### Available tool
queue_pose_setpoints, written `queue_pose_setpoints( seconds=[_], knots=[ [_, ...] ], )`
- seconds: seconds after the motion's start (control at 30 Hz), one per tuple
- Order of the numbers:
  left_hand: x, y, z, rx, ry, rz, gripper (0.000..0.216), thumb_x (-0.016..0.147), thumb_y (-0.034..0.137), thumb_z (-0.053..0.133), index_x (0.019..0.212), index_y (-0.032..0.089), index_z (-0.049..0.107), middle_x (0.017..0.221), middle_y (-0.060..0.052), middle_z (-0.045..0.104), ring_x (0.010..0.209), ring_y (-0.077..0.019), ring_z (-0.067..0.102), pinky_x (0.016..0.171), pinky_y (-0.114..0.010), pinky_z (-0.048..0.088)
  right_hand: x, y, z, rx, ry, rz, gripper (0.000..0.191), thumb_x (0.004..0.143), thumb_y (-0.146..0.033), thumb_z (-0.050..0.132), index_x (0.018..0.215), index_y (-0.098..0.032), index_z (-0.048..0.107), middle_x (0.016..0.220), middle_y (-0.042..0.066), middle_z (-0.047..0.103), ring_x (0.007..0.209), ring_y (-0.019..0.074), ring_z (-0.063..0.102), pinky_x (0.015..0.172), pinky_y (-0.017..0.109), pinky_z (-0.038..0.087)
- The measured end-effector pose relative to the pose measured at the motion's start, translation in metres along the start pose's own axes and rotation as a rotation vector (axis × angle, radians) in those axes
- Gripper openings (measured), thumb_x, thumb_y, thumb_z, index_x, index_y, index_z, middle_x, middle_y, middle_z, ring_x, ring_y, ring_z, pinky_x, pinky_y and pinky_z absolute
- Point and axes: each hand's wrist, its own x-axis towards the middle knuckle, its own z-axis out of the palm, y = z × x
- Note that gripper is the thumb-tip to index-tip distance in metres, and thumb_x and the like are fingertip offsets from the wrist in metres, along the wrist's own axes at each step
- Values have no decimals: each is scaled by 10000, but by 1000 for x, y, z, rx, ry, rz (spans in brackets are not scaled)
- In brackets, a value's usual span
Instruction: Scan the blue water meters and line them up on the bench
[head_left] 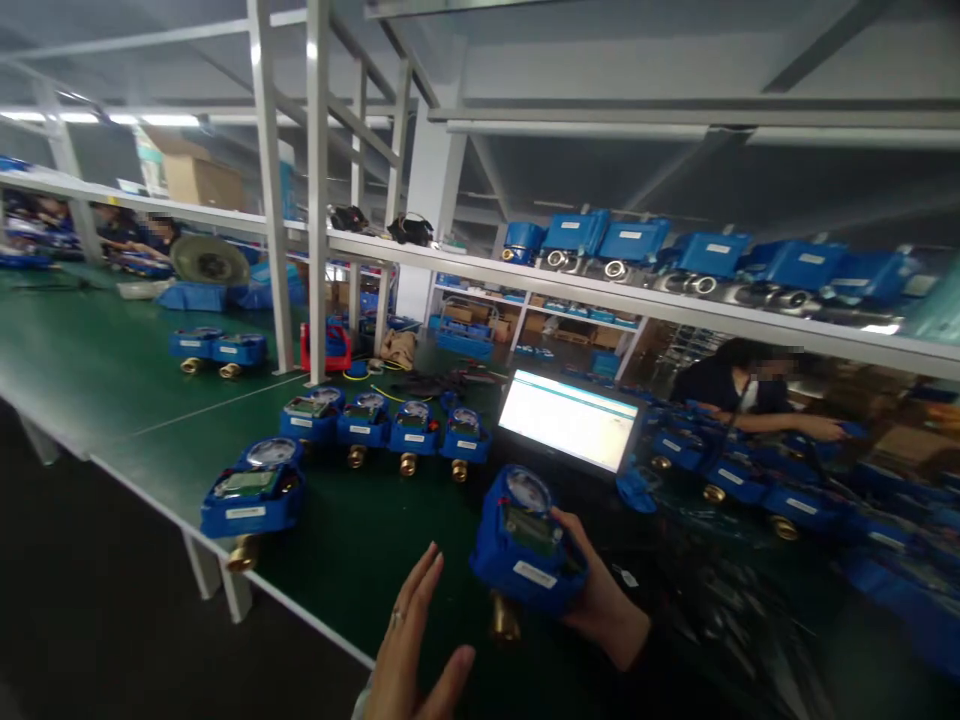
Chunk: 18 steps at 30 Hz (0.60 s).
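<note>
My right hand point(604, 600) grips a blue water meter point(525, 545) from its right side, holding it just above the green bench point(112, 380); a brass fitting hangs below it and its round dial faces up. My left hand point(409, 640) hovers to the meter's left with fingers stretched out and holds nothing. It does not touch the meter.
A lit laptop point(566, 418) stands behind the held meter. A row of blue meters point(386, 425) sits left of it, and one more meter point(253, 495) rests by the bench's front edge. More meters line the shelf point(712, 255). A seated person point(742, 390) works at right.
</note>
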Motion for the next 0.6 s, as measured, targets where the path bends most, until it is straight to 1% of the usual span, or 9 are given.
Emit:
queue_pose_setpoints(
  seconds=[0.07, 0.13, 0.2, 0.3, 0.4, 0.5, 0.53, 0.57, 0.6],
  knots=[
    [2, 1, -12, -60, 21, -31, 564, 968, 567, 381, 1461, 438, 138, 1591, -18, 185, 1460, -264, 182, 1165, -545, 292, 20, 26, 25, -46, -117, 115, 563, 673, -601, 718, 1030, -168, 665, 933, 78, 750, 959, 274, 689, 940, 459, 499],
    [3, -4, -19, -97, 53, -84, 591, 949, 590, 411, 1457, 448, 145, 1593, -22, 164, 1459, -297, 173, 1150, -590, 290, 38, 43, 42, -81, -204, 213, 618, 638, -621, 731, 1035, -153, 662, 935, 94, 746, 972, 281, 684, 955, 460, 485],
    [5, -14, -22, -119, 109, -128, 555, 954, 536, 443, 1442, 447, 194, 1572, -29, 210, 1444, -310, 211, 1143, -618, 276, 54, 53, 50, -109, -269, 269, 659, 602, -644, 739, 1026, -146, 661, 933, 100, 743, 977, 285, 678, 963, 457, 474],
    [5, -32, -20, -139, 190, -131, 448, 974, 442, 449, 1391, 438, 284, 1498, -40, 320, 1396, -300, 298, 1116, -634, 302, 77, 57, 51, -174, -321, 318, 674, 579, -663, 737, 1005, -148, 659, 929, 91, 738, 970, 270, 675, 974, 432, 460],
    [4, -47, -15, -115, 214, -95, 397, 983, 437, 437, 1361, 404, 321, 1431, -69, 372, 1330, -311, 371, 1051, -647, 369, 93, 58, 44, -217, -294, 344, 622, 589, -638, 744, 969, -153, 657, 894, 64, 735, 938, 239, 677, 967, 392, 457],
    [3, -62, -12, -24, 231, -55, 411, 986, 394, 441, 1375, 333, 325, 1411, -112, 378, 1306, -323, 395, 1051, -649, 377, 91, 55, 34, -263, -186, 343, 589, 678, -694, 647, 915, -156, 655, 855, 53, 724, 838, 201, 675, 885, 370, 490],
    [4, -67, -12, 13, 231, -36, 421, 986, 377, 446, 1383, 312, 322, 1407, -125, 382, 1300, -327, 406, 1051, -646, 386, 86, 52, 30, -302, -143, 309, 591, 708, -712, 608, 907, -158, 656, 856, 54, 719, 802, 187, 668, 838, 362, 503],
    [6, -73, -14, 47, 224, -11, 436, 983, 363, 453, 1392, 298, 316, 1404, -136, 386, 1289, -331, 422, 1048, -641, 401, 79, 46, 24, -350, -99, 244, 589, 725, -715, 592, 912, -160, 657, 873, 57, 715, 783, 176, 660, 794, 351, 511],
    [7, -79, -15, 88, 210, 31, 460, 978, 359, 465, 1405, 293, 306, 1392, -146, 400, 1273, -338, 444, 1027, -636, 433, 69, 39, 17, -406, -58, 148, 578, 730, -704, 602, 934, -165, 659, 908, 62, 711, 789, 171, 656, 763, 341, 515]
  ],
)
